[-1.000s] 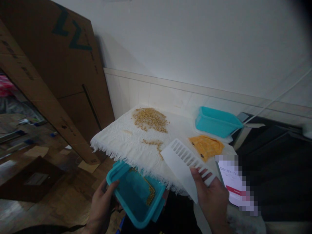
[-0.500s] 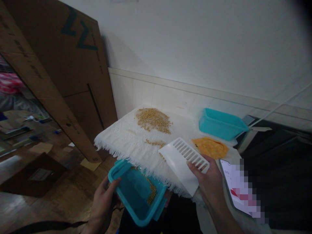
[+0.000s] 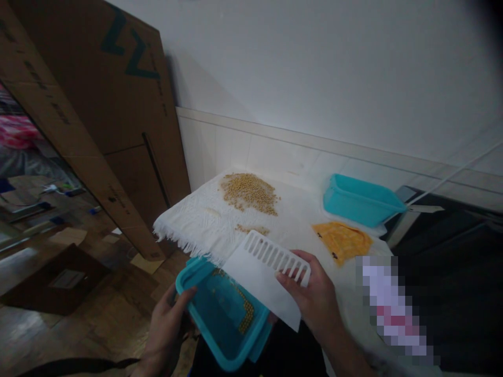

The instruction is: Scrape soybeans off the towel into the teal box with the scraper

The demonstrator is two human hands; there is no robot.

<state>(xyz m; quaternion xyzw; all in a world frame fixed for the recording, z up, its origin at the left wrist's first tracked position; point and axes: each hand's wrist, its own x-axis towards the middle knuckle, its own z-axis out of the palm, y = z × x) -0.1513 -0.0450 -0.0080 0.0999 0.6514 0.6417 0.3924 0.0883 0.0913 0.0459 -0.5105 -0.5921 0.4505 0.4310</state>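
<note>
A teal plastic bin (image 3: pixel 210 309) is gripped at its left rim by my left hand (image 3: pixel 167 319), thumb over the edge. It is tilted below the table's fringed edge, and yellow beans (image 3: pixel 247 317) lie along its far and right side. My right hand (image 3: pixel 316 298) is closed on a white slotted plastic plate (image 3: pixel 255 277), thumb on top near the slots. The plate's lower edge overhangs the bin and hides part of its far rim. Beyond it, a larger heap of beans (image 3: pixel 249 192) and a small strip of beans (image 3: pixel 249 229) rest on the white cloth (image 3: pixel 200 225).
A second teal bin (image 3: pixel 361 201) stands at the back right against the wall. In front of it lies a crumpled yellow cloth or bag (image 3: pixel 341 241). A blurred-out phone (image 3: pixel 393 309) is at the right edge. Tall cardboard (image 3: pixel 133 104) stands left of the table.
My right hand has brought the white plate left and toward me, over the bin. The small strip of beans by the table edge looks shorter or more covered. My left hand keeps its hold.
</note>
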